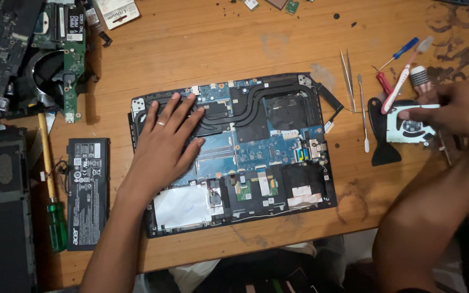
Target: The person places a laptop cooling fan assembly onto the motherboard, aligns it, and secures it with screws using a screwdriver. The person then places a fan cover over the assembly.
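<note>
An opened laptop base (256, 146) lies in the middle of the wooden table, its blue mainboard, copper-black heat pipes and one black fan exposed. My left hand (166, 138) rests flat on its left part, fingers spread, a ring on one finger. At the right, my right hand (457, 108) is blurred and touches a removed cooling fan (408, 127) that lies on the table beside a black plastic piece (381, 135). A red and white toothbrush (403, 78) lies just above that fan.
A black battery pack (87, 192) and a green-handled screwdriver (51, 184) lie at the left. Circuit boards and another fan (55, 59) sit at the top left, another dark laptop (1, 206) at the far left. Tweezers (348, 73), a metal spudger (363, 111) and small screwdrivers (403, 51) lie right of the base.
</note>
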